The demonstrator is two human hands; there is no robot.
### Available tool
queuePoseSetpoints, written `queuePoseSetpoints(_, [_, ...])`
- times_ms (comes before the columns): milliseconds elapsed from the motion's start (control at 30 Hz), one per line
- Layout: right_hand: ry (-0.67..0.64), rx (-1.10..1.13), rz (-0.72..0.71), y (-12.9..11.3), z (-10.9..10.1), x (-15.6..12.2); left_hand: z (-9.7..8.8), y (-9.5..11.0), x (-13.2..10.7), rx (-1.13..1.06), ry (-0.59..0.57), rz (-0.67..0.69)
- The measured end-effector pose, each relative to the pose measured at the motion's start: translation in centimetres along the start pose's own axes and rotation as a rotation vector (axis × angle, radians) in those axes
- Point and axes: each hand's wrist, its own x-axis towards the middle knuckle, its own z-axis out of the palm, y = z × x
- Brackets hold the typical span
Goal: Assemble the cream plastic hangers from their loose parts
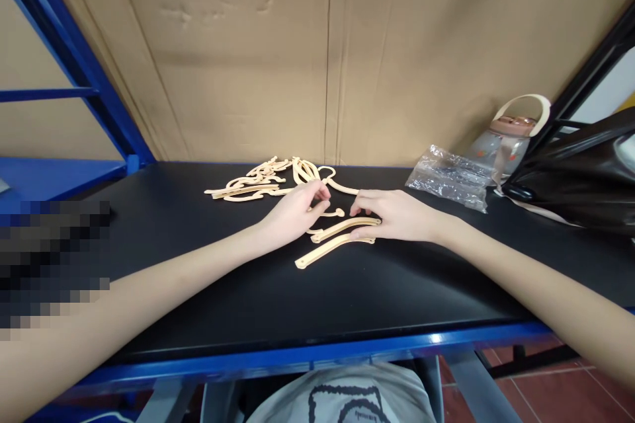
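On the black table [347, 297] lie cream plastic hanger parts. My left hand [296, 211] is curled with its fingertips pinching a small hooked cream piece [331, 213]. My right hand [397, 215] grips the end of a long curved cream arm piece [342, 230], fingers closed on it. A second curved arm piece [327, 251] lies just in front, touching the table. A loose pile of more cream parts [262, 182] sits behind my left hand.
A crumpled clear plastic bag [449, 177] lies at the back right. Beside it stand a clear water jug with a cream handle [506, 135] and a black bag [580, 172]. A cardboard wall rises behind the table. Blue shelf framing [64, 66] stands at left.
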Motion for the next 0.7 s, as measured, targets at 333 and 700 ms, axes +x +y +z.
queuePoseSetpoints(333, [-0.005, 0.015, -0.061, -1.8, -0.1, -0.1, 0.3, 1.3, -0.8, 0.315, -0.138, 0.176])
queuePoseSetpoints(700, [0.055, -0.136, -0.125, -1.8, -0.9, -0.6, -2.3, 3.1, -0.7, 0.781, -0.063, 0.317])
